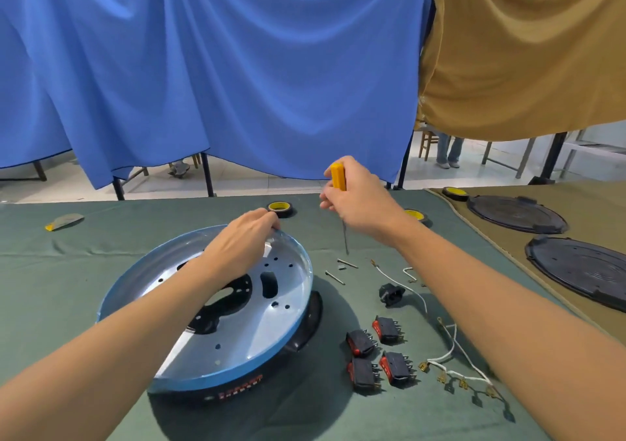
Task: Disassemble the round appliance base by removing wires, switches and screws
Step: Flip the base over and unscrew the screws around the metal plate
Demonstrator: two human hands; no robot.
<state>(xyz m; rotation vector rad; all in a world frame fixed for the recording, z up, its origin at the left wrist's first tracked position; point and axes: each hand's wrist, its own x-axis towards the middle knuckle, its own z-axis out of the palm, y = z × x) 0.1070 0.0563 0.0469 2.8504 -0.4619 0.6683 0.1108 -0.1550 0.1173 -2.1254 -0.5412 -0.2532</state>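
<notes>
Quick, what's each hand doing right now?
Left hand: grips the far rim of the round blue-edged silver appliance base.
Right hand: holds the yellow-handled screwdriver.

Blue curtain (237, 68), tan curtain (525, 68), black tape roll (281, 207)

Base (264, 318) left on table (67, 305); switches (394, 369) right of it (wires (437, 359) further right); screws (347, 264) behind switches.

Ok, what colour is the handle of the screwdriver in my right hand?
Yellow; the screwdriver handle in the right hand shows best in the head view.
</notes>
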